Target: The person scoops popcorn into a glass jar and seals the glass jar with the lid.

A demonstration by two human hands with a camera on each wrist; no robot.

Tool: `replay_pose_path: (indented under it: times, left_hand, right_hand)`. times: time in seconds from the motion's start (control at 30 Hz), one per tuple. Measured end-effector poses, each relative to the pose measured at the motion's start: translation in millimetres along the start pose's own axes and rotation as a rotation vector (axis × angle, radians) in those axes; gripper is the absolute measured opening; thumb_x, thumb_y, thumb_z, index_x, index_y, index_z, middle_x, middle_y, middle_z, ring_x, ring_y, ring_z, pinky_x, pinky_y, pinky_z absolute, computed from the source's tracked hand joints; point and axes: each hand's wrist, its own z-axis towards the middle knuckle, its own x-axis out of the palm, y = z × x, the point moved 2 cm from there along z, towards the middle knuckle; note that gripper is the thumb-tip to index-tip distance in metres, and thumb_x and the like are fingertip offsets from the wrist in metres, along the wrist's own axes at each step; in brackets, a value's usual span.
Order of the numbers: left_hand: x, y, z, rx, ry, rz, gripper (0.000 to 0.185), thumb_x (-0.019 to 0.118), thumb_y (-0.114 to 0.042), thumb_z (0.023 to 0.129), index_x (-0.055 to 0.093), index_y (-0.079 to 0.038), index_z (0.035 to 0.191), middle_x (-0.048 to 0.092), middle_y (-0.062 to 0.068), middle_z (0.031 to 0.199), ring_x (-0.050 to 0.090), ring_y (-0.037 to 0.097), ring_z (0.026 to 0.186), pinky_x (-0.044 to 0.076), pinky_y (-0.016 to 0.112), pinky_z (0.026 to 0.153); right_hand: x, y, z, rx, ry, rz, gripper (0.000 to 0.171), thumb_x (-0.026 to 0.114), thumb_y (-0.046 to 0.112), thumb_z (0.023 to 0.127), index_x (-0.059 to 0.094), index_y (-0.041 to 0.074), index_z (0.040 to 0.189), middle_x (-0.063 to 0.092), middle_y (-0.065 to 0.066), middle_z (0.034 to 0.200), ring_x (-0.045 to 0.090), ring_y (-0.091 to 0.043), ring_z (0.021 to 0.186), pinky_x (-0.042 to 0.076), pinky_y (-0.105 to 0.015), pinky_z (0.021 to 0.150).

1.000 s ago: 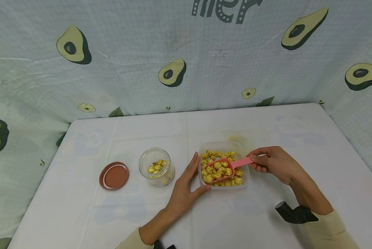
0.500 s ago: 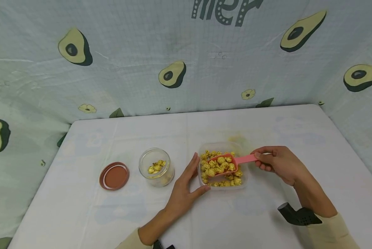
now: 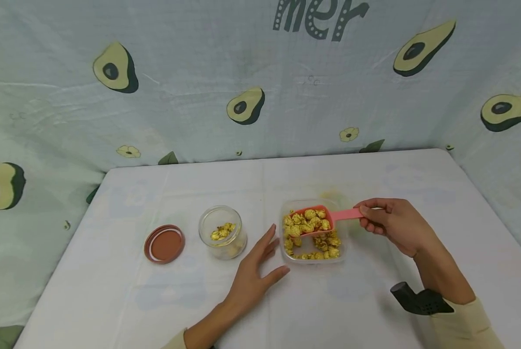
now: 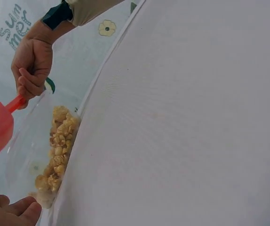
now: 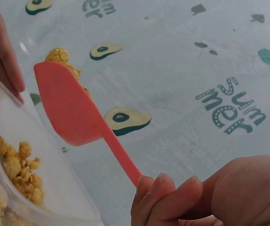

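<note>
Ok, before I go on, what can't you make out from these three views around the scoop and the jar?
- Jar: head view only, too small to judge its fill level.
- Scoop load: the right wrist view shows only its underside, a few popcorn pieces peeking over.
- Left hand: its wrist view cuts it off at the edge, only fingertips show.
- Lid: absent from both wrist views.
- Container bottom: hidden by popcorn.

Staged tabletop set: avocado-print cloth backdrop [image 3: 260, 82] behind white-covered table [image 3: 373, 300].
</note>
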Motion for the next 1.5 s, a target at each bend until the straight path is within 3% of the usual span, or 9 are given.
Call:
replay_pose_path:
  times: [0.17,0.27,0.53,0.8,0.9,1.0,1.13,1.3,1.5]
  left_hand:
    - [-6.8,-12.4,-11.7,0.026,-0.013,-0.062,0.078,0.071,-0.007,0.086,0.03,-0.023,0.151,0.03,0.003,0.154,0.04,0.016,0.133,0.035,0.027,0.108]
    - [-10.5,-23.0,-18.4,0.103,-0.02,-0.058,0.079,0.07,-0.003,0.086,0.029,-0.022,0.151,0.029,0.003,0.154,0.04,0.019,0.133,0.036,0.03,0.108]
    - [-33.3,-40.6,-39.3,0.334,-0.125,-0.059,0.081,0.068,0.017,0.078,0.028,0.003,0.147,0.032,0.018,0.151,0.041,0.03,0.132,0.039,0.035,0.106]
    - [-68.1,-56.4,-47.9,0.538,-0.307,-0.008,0.067,0.069,0.01,0.082,0.031,0.02,0.137,0.035,0.029,0.144,0.038,0.033,0.132,0.035,0.036,0.109]
    - [-79.0,-58.7,-43.2,0.489,-0.385,0.059,0.07,0.069,0.016,0.078,0.033,0.018,0.137,0.037,0.028,0.144,0.037,0.032,0.134,0.033,0.037,0.11]
    - [-88.9,-47.5,-36.1,0.349,-0.424,0.076,0.08,0.069,0.024,0.071,0.033,0.011,0.142,0.036,0.022,0.147,0.034,0.029,0.135,0.032,0.035,0.111]
    - [-99.0,-15.1,-29.0,0.195,-0.413,0.04,0.089,0.072,0.018,0.073,0.03,-0.002,0.148,0.034,0.013,0.151,0.032,0.024,0.137,0.03,0.03,0.111]
    - [-98.0,3.8,-24.1,0.045,-0.391,0.052,0.089,0.078,0.003,0.077,0.027,-0.004,0.149,0.034,0.009,0.15,0.033,0.02,0.137,0.028,0.023,0.111]
    - [-94.1,5.0,-22.7,-0.011,-0.398,0.005,0.086,0.077,0.005,0.076,0.03,0.0,0.147,0.037,0.012,0.148,0.033,0.022,0.136,0.027,0.016,0.109]
  right_hand:
    - [3,10,1,-0.013,0.005,0.018,0.044,0.051,0.023,0.101,0.048,-0.013,0.125,0.062,-0.005,0.082,0.054,-0.01,0.067,0.053,-0.022,0.062]
    - [8,17,3,-0.019,0.01,0.037,0.044,0.052,0.022,0.101,0.048,-0.014,0.125,0.062,-0.005,0.083,0.054,-0.009,0.068,0.054,-0.02,0.064]
    - [26,36,9,-0.047,0.036,0.08,0.042,0.054,0.022,0.099,0.05,-0.013,0.123,0.062,-0.006,0.083,0.055,-0.008,0.069,0.055,-0.019,0.066]
    - [36,50,11,-0.061,0.042,0.105,0.041,0.056,0.022,0.098,0.052,-0.012,0.121,0.062,-0.005,0.081,0.056,-0.007,0.067,0.055,-0.02,0.067]
    - [40,55,13,-0.062,0.04,0.108,0.04,0.055,0.022,0.099,0.052,-0.011,0.12,0.063,-0.005,0.081,0.056,-0.007,0.067,0.055,-0.018,0.066]
    - [45,61,14,-0.073,0.046,0.119,0.039,0.055,0.02,0.099,0.052,-0.012,0.121,0.063,-0.006,0.081,0.056,-0.007,0.067,0.054,-0.017,0.065]
    - [53,69,17,-0.095,0.062,0.114,0.038,0.054,0.018,0.099,0.052,-0.013,0.121,0.062,-0.007,0.08,0.055,-0.008,0.066,0.054,-0.017,0.064]
    - [63,78,21,-0.092,0.054,0.088,0.035,0.054,0.017,0.099,0.054,-0.011,0.12,0.063,-0.009,0.082,0.057,-0.01,0.067,0.055,-0.018,0.065]
    - [73,84,29,-0.099,0.063,0.049,0.031,0.054,0.017,0.099,0.058,-0.009,0.117,0.064,-0.01,0.081,0.055,-0.011,0.065,0.053,-0.019,0.062]
